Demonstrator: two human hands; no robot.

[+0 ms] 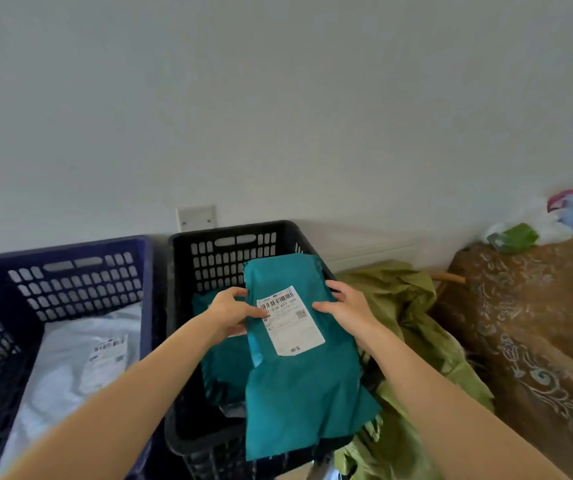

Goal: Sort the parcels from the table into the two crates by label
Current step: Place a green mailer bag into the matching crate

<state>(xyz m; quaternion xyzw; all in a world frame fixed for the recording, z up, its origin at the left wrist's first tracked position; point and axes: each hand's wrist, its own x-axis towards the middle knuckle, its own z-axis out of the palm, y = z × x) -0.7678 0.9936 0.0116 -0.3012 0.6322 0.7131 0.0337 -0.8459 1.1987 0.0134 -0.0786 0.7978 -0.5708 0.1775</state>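
Note:
A teal parcel (298,382) with a white barcode label (290,320) is held over the black crate (222,237). My left hand (233,311) grips its left edge beside the label. My right hand (345,306) holds its right edge, fingers curled behind. Another teal parcel (224,368) lies inside the black crate under it. The blue crate (70,251) on the left holds a white parcel (70,362) with a label.
Olive-green fabric (402,306) is bunched to the right of the black crate. A brown patterned surface (534,320) lies further right, with plastic bags (534,223) on its far end. A white wall and a socket plate (195,217) stand behind the crates.

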